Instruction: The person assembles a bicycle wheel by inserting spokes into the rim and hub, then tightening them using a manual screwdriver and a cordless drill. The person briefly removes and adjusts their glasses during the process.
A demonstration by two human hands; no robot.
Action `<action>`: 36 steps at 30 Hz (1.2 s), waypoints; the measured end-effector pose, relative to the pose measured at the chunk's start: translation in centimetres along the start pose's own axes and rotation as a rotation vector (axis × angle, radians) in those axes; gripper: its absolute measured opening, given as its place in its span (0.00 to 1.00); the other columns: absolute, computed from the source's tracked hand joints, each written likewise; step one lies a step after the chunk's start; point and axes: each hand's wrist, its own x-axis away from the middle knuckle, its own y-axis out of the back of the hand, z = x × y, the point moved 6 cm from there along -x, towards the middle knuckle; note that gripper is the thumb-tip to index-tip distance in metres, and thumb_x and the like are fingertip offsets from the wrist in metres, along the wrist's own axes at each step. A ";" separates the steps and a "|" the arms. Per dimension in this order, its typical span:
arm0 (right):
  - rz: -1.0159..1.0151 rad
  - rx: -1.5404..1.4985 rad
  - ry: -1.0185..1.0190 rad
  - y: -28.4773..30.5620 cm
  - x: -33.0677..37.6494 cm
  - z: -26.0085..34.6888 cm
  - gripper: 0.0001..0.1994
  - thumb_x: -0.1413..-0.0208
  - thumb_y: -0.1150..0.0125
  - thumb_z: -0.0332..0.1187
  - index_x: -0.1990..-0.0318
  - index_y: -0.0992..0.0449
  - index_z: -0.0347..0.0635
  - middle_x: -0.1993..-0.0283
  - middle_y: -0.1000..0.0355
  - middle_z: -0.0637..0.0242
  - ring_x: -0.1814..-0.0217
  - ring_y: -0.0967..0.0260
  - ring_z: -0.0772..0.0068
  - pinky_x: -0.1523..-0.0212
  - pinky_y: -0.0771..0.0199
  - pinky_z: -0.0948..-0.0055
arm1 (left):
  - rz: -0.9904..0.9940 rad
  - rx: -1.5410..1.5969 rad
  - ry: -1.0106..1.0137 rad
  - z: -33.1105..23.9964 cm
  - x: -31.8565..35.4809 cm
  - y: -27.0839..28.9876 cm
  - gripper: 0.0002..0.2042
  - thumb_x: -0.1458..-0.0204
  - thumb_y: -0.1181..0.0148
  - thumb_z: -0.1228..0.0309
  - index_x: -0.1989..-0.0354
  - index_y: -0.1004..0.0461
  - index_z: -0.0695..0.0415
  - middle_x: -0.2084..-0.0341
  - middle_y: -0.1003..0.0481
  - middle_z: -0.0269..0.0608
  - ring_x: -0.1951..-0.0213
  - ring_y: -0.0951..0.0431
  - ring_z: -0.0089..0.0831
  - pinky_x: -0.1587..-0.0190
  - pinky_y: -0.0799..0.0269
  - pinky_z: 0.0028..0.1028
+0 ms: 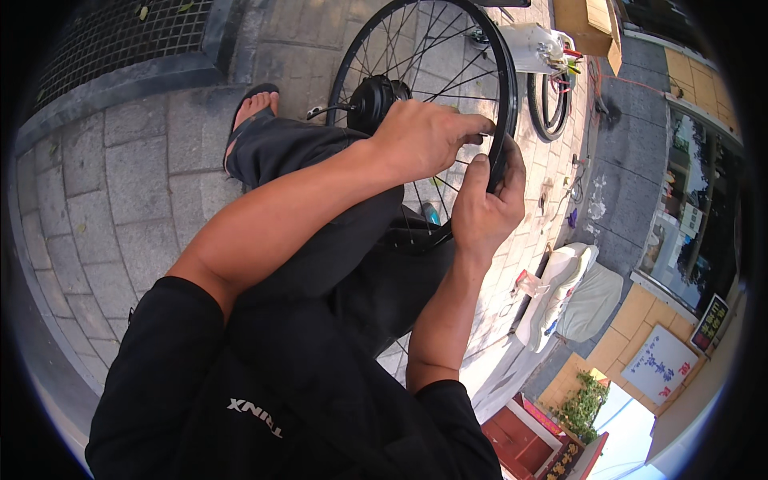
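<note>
A black spoked bicycle wheel stands upright between my legs, its lower part against my dark trousers. At its centre sits a fat black hub motor with a short cable sticking out to the left. My left hand reaches across the spokes, its fingers bent and pinched at the inner side of the rim; what lies between them is too small to make out. Wrapped round the rim's right side, my right hand grips it, thumb toward the inside. The fingertips of both hands look dark with dirt.
Beyond the wheel stand a white bucket holding tools, a cardboard box and a bicycle tyre. A pale cushion-like bundle lies to the right. My sandalled left foot rests on the paving near a metal grate.
</note>
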 end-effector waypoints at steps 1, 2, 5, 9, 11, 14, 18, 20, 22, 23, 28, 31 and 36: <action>0.004 -0.005 -0.011 0.0 0.0 -0.1 0.21 0.38 0.40 0.24 0.38 0.24 0.28 0.44 0.21 0.51 0.48 0.20 0.63 0.47 0.19 0.67 | 0.000 0.000 0.004 0.1 -0.1 0.0 0.17 0.43 0.41 0.75 0.47 0.19 0.45 0.67 0.14 0.37 0.64 0.13 0.43 0.66 0.19 0.42; 0.004 0.002 -0.011 0.0 -0.1 -0.1 0.21 0.38 0.40 0.24 0.38 0.24 0.28 0.45 0.21 0.51 0.48 0.20 0.63 0.47 0.19 0.67 | 0.001 0.001 0.008 0.1 -0.2 0.0 0.17 0.43 0.41 0.75 0.47 0.19 0.45 0.67 0.14 0.37 0.64 0.13 0.42 0.66 0.19 0.42; 0.002 0.018 -0.009 0.0 -0.1 0.0 0.21 0.38 0.40 0.23 0.38 0.24 0.29 0.45 0.21 0.52 0.48 0.20 0.63 0.47 0.19 0.67 | -0.008 0.010 0.021 0.1 -0.1 -0.1 0.16 0.43 0.40 0.74 0.48 0.18 0.46 0.67 0.14 0.37 0.64 0.13 0.42 0.66 0.19 0.42; -0.005 0.031 -0.019 -0.1 0.0 0.3 0.20 0.38 0.40 0.23 0.38 0.24 0.29 0.45 0.21 0.52 0.48 0.20 0.63 0.46 0.20 0.67 | -0.052 0.009 0.005 0.3 -0.3 0.4 0.14 0.44 0.37 0.73 0.49 0.18 0.47 0.68 0.15 0.38 0.65 0.14 0.44 0.67 0.20 0.42; -0.002 0.021 -0.020 -0.2 0.0 0.5 0.20 0.39 0.40 0.23 0.38 0.24 0.29 0.45 0.21 0.52 0.47 0.20 0.63 0.46 0.20 0.67 | -0.067 -0.010 -0.008 0.2 -0.4 0.5 0.13 0.44 0.36 0.72 0.50 0.17 0.47 0.69 0.15 0.39 0.65 0.14 0.45 0.68 0.20 0.43; 0.008 0.005 -0.017 -0.3 -0.1 0.6 0.21 0.39 0.40 0.23 0.38 0.24 0.29 0.45 0.21 0.52 0.48 0.20 0.64 0.46 0.20 0.68 | -0.109 -0.008 -0.014 0.2 -0.4 0.6 0.10 0.42 0.37 0.68 0.54 0.15 0.44 0.71 0.16 0.40 0.67 0.14 0.45 0.69 0.21 0.44; 0.007 0.013 -0.040 -0.2 -0.1 0.7 0.21 0.38 0.41 0.24 0.38 0.24 0.28 0.46 0.21 0.53 0.48 0.20 0.65 0.46 0.20 0.69 | -0.122 0.000 -0.017 0.3 -0.3 0.6 0.11 0.41 0.38 0.66 0.53 0.14 0.42 0.72 0.16 0.41 0.67 0.14 0.45 0.69 0.20 0.44; 0.006 0.010 -0.042 -0.2 -0.1 0.8 0.21 0.38 0.41 0.24 0.38 0.25 0.28 0.46 0.21 0.53 0.49 0.20 0.66 0.46 0.20 0.69 | -0.085 0.012 -0.003 0.4 -0.4 0.4 0.11 0.41 0.39 0.67 0.52 0.14 0.42 0.71 0.15 0.40 0.67 0.14 0.44 0.68 0.20 0.45; 0.007 0.001 -0.043 -0.3 -0.1 0.8 0.21 0.38 0.41 0.24 0.38 0.25 0.28 0.46 0.21 0.53 0.49 0.20 0.66 0.46 0.20 0.69 | -0.064 0.016 0.005 0.4 -0.4 0.4 0.12 0.41 0.39 0.67 0.52 0.14 0.42 0.70 0.15 0.40 0.66 0.14 0.44 0.67 0.20 0.45; 0.008 0.000 -0.043 -0.3 -0.1 0.8 0.21 0.38 0.41 0.24 0.38 0.25 0.28 0.46 0.21 0.53 0.48 0.20 0.66 0.46 0.20 0.69 | -0.060 0.013 0.007 0.4 -0.4 0.4 0.12 0.42 0.39 0.68 0.52 0.14 0.42 0.69 0.15 0.39 0.66 0.14 0.44 0.67 0.20 0.45; 0.001 0.025 -0.018 -0.2 -0.1 0.4 0.21 0.38 0.41 0.24 0.38 0.25 0.28 0.45 0.21 0.52 0.46 0.20 0.64 0.45 0.20 0.67 | -0.044 0.023 0.000 0.2 -0.4 0.5 0.13 0.43 0.40 0.71 0.52 0.15 0.44 0.68 0.14 0.37 0.65 0.14 0.43 0.67 0.20 0.44; 0.008 0.047 -0.021 -0.1 -0.2 0.5 0.21 0.38 0.41 0.25 0.38 0.25 0.28 0.44 0.21 0.52 0.46 0.20 0.62 0.45 0.20 0.67 | -0.052 0.029 -0.031 0.2 -0.4 0.4 0.15 0.43 0.41 0.75 0.51 0.16 0.45 0.69 0.14 0.37 0.66 0.14 0.43 0.68 0.20 0.42; 0.017 0.038 -0.020 -0.2 -0.3 0.5 0.21 0.38 0.41 0.25 0.38 0.24 0.29 0.44 0.21 0.52 0.46 0.20 0.62 0.45 0.20 0.66 | -0.027 0.007 0.020 0.6 -0.4 0.0 0.15 0.43 0.42 0.75 0.51 0.16 0.45 0.67 0.14 0.38 0.64 0.13 0.43 0.66 0.19 0.41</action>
